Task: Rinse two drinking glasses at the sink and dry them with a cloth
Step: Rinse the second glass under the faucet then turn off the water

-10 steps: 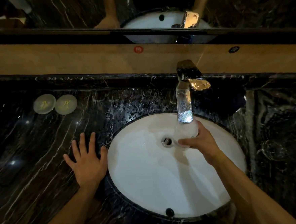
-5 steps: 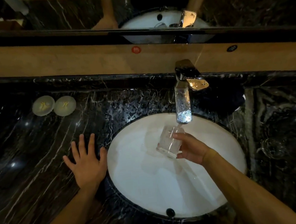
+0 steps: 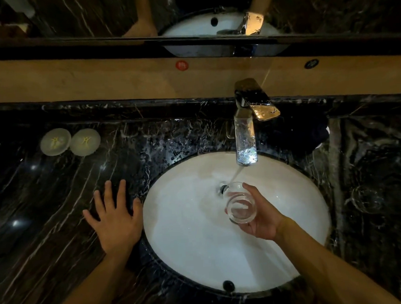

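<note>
Right hand (image 3: pixel 262 215) wrapped around glass (image 3: pixel 241 208) over sink (image 3: pixel 191 235), stream from tap (image 3: pixel 245 139) at 12 o'clock falling past its rim, left hand (image 3: pixel 115 220) flat, fingers spread, on counter (image 3: pixel 46 234) at sink's 9 o'clock

1. Two hands: the left hand (image 3: pixel 115 219) and the right hand (image 3: pixel 262 215).
2. Two glasses: one glass (image 3: pixel 240 207) in the right hand over the sink, and a second glass (image 3: pixel 366 198), hard to make out, on the dark tabletop (image 3: pixel 58 233) to the right.
3. One sink (image 3: pixel 189 247), white and oval.
4. One tap (image 3: pixel 246 136) with one stream of water (image 3: pixel 236 173).
5. One drain (image 3: pixel 222 188) and one overflow hole (image 3: pixel 228 285) in the sink.
6. Two round white lids (image 3: pixel 55 141) (image 3: pixel 85 142) side by side on the tabletop.
7. One red round sticker (image 3: pixel 181 65) and one dark round sticker (image 3: pixel 311 63) on the wall strip.
8. One mirror (image 3: pixel 90 17).
</note>
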{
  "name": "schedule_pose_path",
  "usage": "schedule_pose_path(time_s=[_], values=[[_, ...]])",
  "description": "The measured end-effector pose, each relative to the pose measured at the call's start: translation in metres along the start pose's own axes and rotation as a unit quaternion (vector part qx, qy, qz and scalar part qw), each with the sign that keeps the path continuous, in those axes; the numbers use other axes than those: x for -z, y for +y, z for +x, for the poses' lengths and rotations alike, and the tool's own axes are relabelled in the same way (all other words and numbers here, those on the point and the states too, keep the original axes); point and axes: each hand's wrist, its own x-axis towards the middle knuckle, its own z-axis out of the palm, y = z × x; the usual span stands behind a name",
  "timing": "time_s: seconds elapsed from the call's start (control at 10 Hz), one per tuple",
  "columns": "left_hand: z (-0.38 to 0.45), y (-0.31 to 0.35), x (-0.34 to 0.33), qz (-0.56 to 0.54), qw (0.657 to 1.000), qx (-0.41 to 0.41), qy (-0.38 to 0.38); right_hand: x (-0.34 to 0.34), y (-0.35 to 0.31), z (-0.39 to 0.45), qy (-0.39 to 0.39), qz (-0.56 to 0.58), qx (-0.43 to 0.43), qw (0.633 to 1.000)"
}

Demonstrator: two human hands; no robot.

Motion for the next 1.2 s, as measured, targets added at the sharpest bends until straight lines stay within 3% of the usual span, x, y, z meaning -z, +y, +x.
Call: schedule_pose_path(time_s=[0.1, 0.2, 0.3, 0.5, 0.6, 0.9, 1.0, 1.2], values=[[0.000, 0.001, 0.001, 0.003, 1.000, 0.001, -0.001, -0.003, -0.003, -0.003, -0.014, 0.028, -0.020, 0.999], [0.000, 0.002, 0.001, 0.001, 1.000, 0.002, 0.000, -0.002, -0.006, -0.001, 0.011, -0.014, -0.007, 1.000], [0.000, 0.001, 0.001, 0.003, 1.000, 0.003, -0.003, -0.005, -0.013, 0.003, 0.066, -0.167, 0.092, 0.979], [0.000, 0.002, 0.002, -0.003, 1.000, -0.001, 0.000, -0.022, -0.026, 0.006, 0.146, -0.309, 0.251, 0.905], [0.000, 0.003, 0.003, -0.002, 1.000, 0.000, 0.001, -0.026, -0.029, 0.012, 0.193, -0.395, 0.323, 0.838], [0.000, 0.003, 0.003, -0.001, 1.000, -0.001, 0.002, -0.034, -0.040, -0.011, 0.302, -0.510, 0.414, 0.691], [0.000, 0.003, 0.003, -0.002, 1.000, -0.001, 0.003, -0.030, -0.049, -0.019, 0.318, -0.573, 0.363, 0.662], [0.001, 0.002, 0.003, 0.001, 1.000, -0.001, 0.000, -0.019, -0.066, -0.030, 0.179, -0.558, 0.244, 0.773]])
